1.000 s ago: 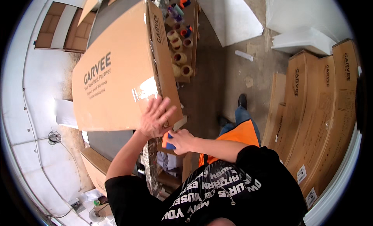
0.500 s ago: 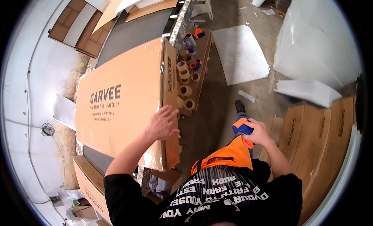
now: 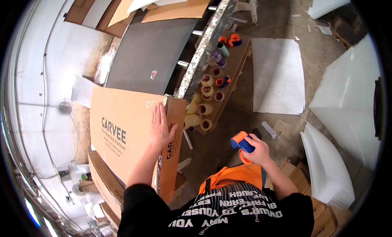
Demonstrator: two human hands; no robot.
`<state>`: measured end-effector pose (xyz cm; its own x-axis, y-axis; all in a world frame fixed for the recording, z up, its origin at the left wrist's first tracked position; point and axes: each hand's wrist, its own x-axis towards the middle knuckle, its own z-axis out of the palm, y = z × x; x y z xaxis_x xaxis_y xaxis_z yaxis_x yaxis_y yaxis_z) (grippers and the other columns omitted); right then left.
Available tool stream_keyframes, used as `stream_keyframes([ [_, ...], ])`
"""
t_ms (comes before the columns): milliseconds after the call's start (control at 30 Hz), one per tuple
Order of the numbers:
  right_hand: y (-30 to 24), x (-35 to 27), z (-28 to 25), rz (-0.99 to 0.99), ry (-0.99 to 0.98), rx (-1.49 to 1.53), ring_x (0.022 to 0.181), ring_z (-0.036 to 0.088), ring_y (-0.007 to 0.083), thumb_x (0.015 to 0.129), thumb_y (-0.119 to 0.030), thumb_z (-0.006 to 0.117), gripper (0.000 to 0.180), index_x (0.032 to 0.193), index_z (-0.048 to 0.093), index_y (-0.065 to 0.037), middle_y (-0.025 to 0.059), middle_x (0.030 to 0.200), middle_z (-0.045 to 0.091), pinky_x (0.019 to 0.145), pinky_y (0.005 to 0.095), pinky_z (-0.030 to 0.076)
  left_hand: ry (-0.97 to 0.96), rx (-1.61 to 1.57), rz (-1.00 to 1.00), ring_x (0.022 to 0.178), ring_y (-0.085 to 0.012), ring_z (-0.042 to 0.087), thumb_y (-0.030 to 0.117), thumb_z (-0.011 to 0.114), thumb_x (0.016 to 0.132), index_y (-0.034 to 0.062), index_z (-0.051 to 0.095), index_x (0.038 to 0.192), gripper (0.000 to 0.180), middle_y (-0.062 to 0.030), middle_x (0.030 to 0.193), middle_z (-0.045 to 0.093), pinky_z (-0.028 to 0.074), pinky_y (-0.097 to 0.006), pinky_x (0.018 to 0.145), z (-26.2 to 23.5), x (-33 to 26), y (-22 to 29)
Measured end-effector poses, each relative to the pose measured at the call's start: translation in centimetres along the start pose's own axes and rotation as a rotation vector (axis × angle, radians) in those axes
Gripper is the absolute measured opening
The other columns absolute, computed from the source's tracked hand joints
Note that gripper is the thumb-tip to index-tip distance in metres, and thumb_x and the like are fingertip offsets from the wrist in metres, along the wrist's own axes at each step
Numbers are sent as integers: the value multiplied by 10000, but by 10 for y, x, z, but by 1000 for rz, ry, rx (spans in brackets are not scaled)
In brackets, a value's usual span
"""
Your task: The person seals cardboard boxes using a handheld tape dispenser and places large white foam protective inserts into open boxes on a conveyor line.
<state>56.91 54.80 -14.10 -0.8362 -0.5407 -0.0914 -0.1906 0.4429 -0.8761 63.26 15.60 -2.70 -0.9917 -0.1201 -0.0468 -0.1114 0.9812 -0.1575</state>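
Note:
A large brown cardboard box (image 3: 118,106) with dark print lies on the conveyor belt (image 3: 155,53) to my left. Shiny clear tape runs along its right edge. My left hand (image 3: 160,129) rests flat on the box top near that edge, fingers stretched and thumb out to the side. In front of my orange apron (image 3: 230,178), my right hand (image 3: 258,150) grips a blue and orange tape dispenser (image 3: 241,142), held in the air and apart from the box.
Beside the conveyor's metal rail (image 3: 208,43), a low brown board (image 3: 237,59) carries several tape rolls (image 3: 205,109) and more dispensers. A white sheet (image 3: 277,76) lies on the floor. White foam sheets (image 3: 330,163) and cartons (image 3: 300,180) stand at right. An open carton (image 3: 179,8) sits farther up the belt.
The box has shifted toward me along the belt, baring more dark belt beyond it. My left hand now lies farther up the box's edge. The dispenser has moved slightly left, and my view has turned.

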Motion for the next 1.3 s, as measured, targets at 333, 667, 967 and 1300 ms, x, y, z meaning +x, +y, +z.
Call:
stream_keyframes([
  [333,-101,330,104,12,-833,925,889,656,134,749,-1,608,556,1301,554,36,104,974,696,847,262,517,-107,-66,-390,1450,-390,139,677,673,707,-79,179,1466,1180,-239,1547,190,126,-461,1188,-20,43,15],
  [667,-100,333,86,-286,-1596,261,892,683,130,627,-116,738,546,1171,690,-91,73,1111,710,823,286,524,-108,-140,-417,1428,-433,188,587,572,835,-104,205,1449,995,-292,1519,218,167,-512,1161,-12,30,3],
  [967,-134,221,141,-759,-1447,-116,780,678,321,535,-273,657,405,918,738,-170,109,779,697,664,429,541,-50,-114,-436,1381,-482,269,299,739,737,-123,240,1419,944,-326,1475,274,227,-541,1138,-7,29,2],
  [1300,-119,413,165,65,-1294,553,818,656,119,691,-33,693,529,1215,639,5,84,952,709,772,254,517,-28,-117,-430,1398,-441,272,312,737,708,-121,287,1399,932,-291,1482,294,229,-523,1152,0,23,6],
])
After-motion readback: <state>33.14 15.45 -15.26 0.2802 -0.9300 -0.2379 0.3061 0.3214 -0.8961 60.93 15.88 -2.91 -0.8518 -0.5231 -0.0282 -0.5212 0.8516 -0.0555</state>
